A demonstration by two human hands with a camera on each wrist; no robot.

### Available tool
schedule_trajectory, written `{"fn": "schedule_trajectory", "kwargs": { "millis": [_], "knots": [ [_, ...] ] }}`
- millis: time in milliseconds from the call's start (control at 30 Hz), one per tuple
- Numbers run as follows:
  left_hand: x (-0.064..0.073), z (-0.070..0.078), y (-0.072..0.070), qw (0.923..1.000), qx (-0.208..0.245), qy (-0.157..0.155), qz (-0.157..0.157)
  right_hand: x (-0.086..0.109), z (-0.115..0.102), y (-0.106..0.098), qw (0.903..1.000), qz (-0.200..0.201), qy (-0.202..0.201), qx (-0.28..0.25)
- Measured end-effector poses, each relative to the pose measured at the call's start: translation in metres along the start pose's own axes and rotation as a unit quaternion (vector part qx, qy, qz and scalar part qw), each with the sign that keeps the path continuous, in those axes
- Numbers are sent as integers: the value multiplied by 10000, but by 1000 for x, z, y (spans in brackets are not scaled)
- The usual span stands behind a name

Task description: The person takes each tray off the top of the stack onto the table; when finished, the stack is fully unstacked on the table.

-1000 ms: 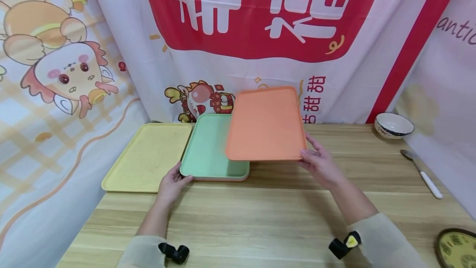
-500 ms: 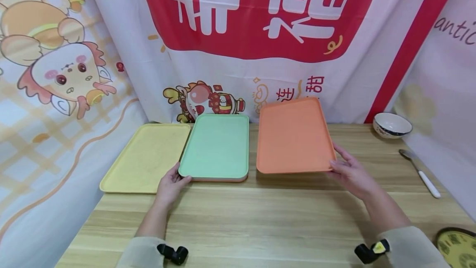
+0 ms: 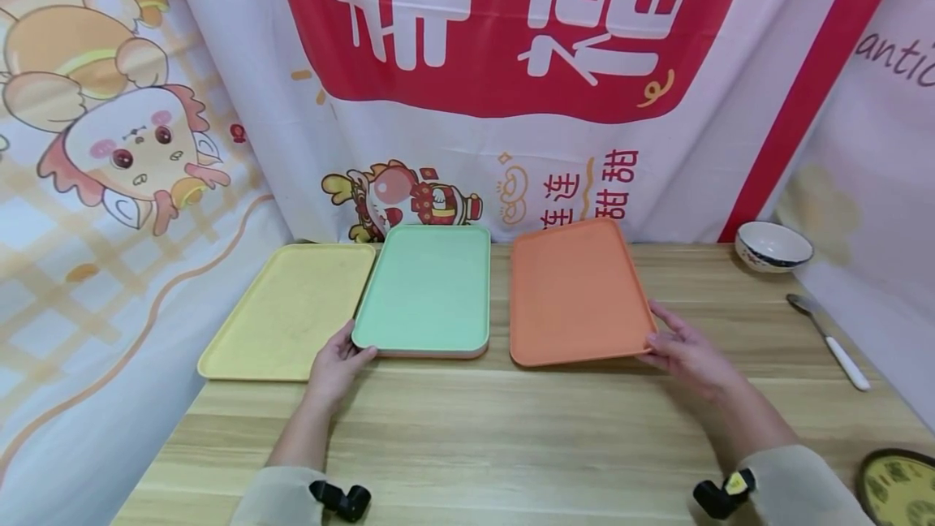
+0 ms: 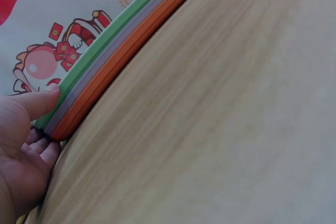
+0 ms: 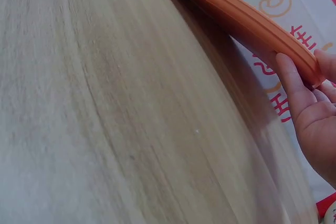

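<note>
Curled left hand [image 3: 338,364] round tray stack [image 3: 424,291], right [image 3: 690,360] round orange tray [image 3: 580,295]

We see smooth, matt plastic in the green tray [image 3: 424,286], the orange tray [image 3: 577,292] to its right and the yellow tray [image 3: 295,307] to its left. Below the green tray runs smooth, wood-grained tabletop [image 3: 511,433]; behind it, creased cloth backdrop [image 3: 482,96]; well to its right, a glossy ceramic bowl [image 3: 769,259] and a metal-headed spoon [image 3: 829,342].

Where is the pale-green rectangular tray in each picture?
Head: the pale-green rectangular tray is left of centre.
Left wrist: its green edge slants across the upper left.
Right wrist: not in it.
Landmark in all three: the light-brown wood-grain table.
</note>
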State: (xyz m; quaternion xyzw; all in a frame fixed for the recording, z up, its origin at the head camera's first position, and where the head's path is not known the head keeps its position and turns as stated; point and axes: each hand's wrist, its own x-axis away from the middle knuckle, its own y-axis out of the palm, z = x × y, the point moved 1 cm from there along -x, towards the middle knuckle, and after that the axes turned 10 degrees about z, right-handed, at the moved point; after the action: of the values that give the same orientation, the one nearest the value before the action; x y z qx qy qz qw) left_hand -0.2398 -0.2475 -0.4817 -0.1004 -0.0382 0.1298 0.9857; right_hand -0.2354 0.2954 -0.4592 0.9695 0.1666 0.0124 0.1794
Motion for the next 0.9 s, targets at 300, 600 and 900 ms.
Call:
{"fn": "schedule_trajectory", "kwargs": {
  "millis": [300,600,900],
  "knots": [
    [-2,-2,0,9999,100,66,-1,-13,10,8,9981,303,161,515],
    [-1,-2,1,9999,157,60,-20,-25,20,14,9843,1110,428,1306],
    [-2,-4,2,9999,154,58,-3,-30,27,11,9573,1549,424,2404]
  ]
}}
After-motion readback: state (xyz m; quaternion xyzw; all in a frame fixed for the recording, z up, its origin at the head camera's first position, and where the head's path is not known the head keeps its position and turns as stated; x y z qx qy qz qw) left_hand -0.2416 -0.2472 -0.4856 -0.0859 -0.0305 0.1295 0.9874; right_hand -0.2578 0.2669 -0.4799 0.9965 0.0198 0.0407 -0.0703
